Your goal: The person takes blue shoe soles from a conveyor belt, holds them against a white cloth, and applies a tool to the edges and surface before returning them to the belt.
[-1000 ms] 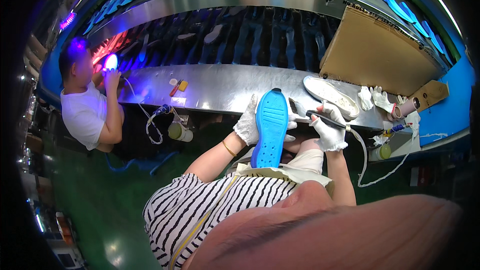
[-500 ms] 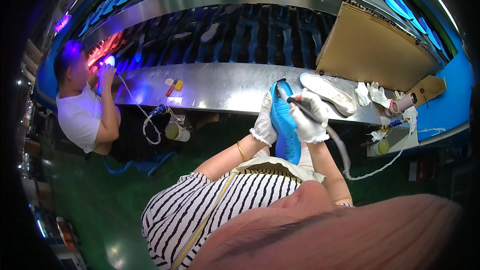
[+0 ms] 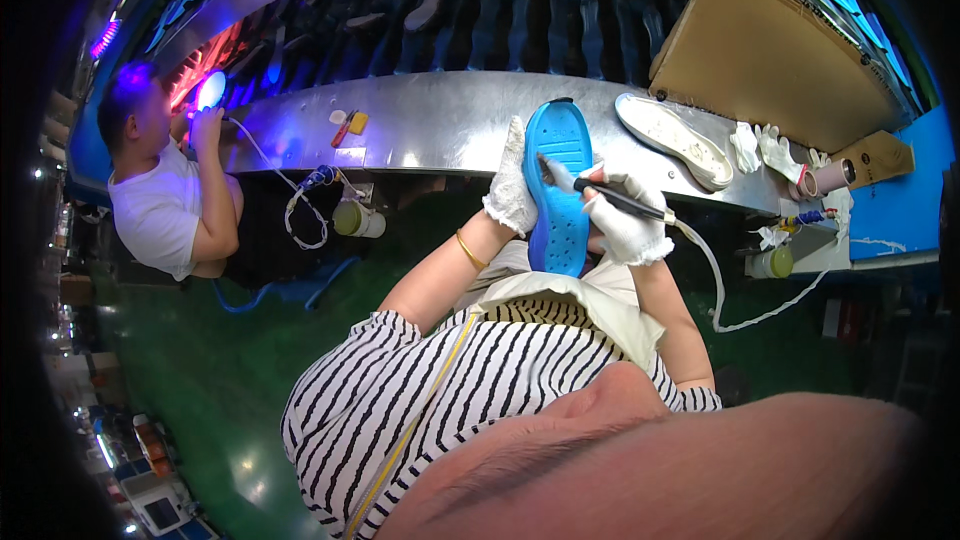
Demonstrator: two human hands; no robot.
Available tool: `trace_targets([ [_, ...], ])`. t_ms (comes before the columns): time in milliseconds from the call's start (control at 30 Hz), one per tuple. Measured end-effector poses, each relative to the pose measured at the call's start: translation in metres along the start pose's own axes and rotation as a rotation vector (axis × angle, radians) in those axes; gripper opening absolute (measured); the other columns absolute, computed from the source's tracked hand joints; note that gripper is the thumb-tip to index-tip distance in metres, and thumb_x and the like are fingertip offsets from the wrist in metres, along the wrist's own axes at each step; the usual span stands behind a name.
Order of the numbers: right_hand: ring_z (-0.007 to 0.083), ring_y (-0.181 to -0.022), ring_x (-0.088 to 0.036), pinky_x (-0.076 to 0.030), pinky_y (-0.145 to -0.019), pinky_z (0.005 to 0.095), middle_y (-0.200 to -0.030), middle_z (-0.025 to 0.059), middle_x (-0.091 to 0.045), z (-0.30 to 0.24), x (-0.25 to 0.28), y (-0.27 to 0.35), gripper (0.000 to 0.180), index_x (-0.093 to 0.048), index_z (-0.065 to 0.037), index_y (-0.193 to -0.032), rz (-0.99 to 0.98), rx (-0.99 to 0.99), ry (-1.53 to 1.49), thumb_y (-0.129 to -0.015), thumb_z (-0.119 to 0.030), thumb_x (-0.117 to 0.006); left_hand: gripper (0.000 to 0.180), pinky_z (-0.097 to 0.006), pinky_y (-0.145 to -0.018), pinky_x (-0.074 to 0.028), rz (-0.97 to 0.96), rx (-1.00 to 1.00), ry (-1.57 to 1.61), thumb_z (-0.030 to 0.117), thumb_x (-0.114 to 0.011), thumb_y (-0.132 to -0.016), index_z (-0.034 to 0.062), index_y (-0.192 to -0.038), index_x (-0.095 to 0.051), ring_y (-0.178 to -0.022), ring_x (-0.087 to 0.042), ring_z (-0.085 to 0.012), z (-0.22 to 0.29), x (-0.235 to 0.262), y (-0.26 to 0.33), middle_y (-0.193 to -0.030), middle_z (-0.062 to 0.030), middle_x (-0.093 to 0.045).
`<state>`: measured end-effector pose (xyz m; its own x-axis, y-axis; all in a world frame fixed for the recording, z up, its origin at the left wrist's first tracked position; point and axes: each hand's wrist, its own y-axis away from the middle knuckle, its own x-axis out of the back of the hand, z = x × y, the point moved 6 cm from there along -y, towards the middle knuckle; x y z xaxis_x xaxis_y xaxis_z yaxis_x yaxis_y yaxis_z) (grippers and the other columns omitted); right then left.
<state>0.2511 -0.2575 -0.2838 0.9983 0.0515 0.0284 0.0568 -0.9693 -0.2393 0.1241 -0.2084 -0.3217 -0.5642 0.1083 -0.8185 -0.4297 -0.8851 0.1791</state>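
Bench edge: sole (image 3: pixel 558 190) btwn hands, probably

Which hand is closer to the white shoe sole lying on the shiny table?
The right hand. It holds a pen-like tool just below-left of the white sole. The left hand grips the blue sole on that sole's far side, farther away.

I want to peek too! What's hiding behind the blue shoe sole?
Behind the blue rubber shoe sole lies the shiny metal workbench. The white-gloved left hand grips its edge; the fingers behind are covered, like the lap beneath.
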Motion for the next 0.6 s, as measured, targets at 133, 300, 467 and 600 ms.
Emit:
trace_targets([
  [133,0.0140,-0.076,-0.063,-0.052,-0.069,0.0263,-0.087,0.0084,-0.061,-0.033,-0.007,0.008,0.026,-0.058,0.000,-0.093,-0.008,0.327,0.157,-0.069,0.007,-0.065,0.086,-0.043,-0.092,-0.047,-0.139,0.083,-0.001,0.073,-0.033,-0.082,0.0028,-0.132,-0.039,-0.106,-0.056,-0.0319,-0.003,-0.005,-0.006,-0.120,-0.0219,-0.054],
  [300,0.0099,-0.080,-0.061,-0.051,-0.072,0.0252,-0.089,0.0065,-0.064,0.012,0.007,0.023,0.017,-0.060,-0.001,-0.090,-0.019,-0.146,-0.057,-0.076,0.004,-0.066,0.089,-0.042,-0.094,-0.045,-0.268,0.121,-0.073,0.074,-0.027,-0.082,0.0034,-0.136,-0.034,-0.113,-0.051,-0.0309,-0.006,-0.002,0.015,-0.126,-0.0222,-0.049],
  [467,0.0096,-0.080,-0.059,-0.049,-0.074,0.0241,-0.091,0.0065,-0.064,0.019,0.029,0.033,0.014,-0.059,-0.001,-0.089,0.098,-0.008,-0.041,-0.078,0.001,-0.066,0.092,-0.039,-0.095,-0.046,-0.160,0.264,-0.323,0.077,-0.026,-0.077,0.0075,-0.136,-0.032,-0.115,-0.049,-0.0249,-0.042,0.010,0.036,-0.131,-0.0139,-0.043],
  [600,0.0097,-0.075,-0.058,-0.049,-0.070,0.0245,-0.088,0.0056,-0.063,0.003,0.012,0.026,0.010,-0.059,-0.002,-0.087,0.001,-0.036,-0.121,-0.079,-0.001,-0.067,0.097,-0.040,-0.096,-0.046,-0.286,0.266,-0.136,0.078,-0.028,-0.073,0.0054,-0.137,-0.029,-0.114,-0.051,-0.0268,-0.038,0.013,0.015,-0.129,-0.0159,-0.047],
])
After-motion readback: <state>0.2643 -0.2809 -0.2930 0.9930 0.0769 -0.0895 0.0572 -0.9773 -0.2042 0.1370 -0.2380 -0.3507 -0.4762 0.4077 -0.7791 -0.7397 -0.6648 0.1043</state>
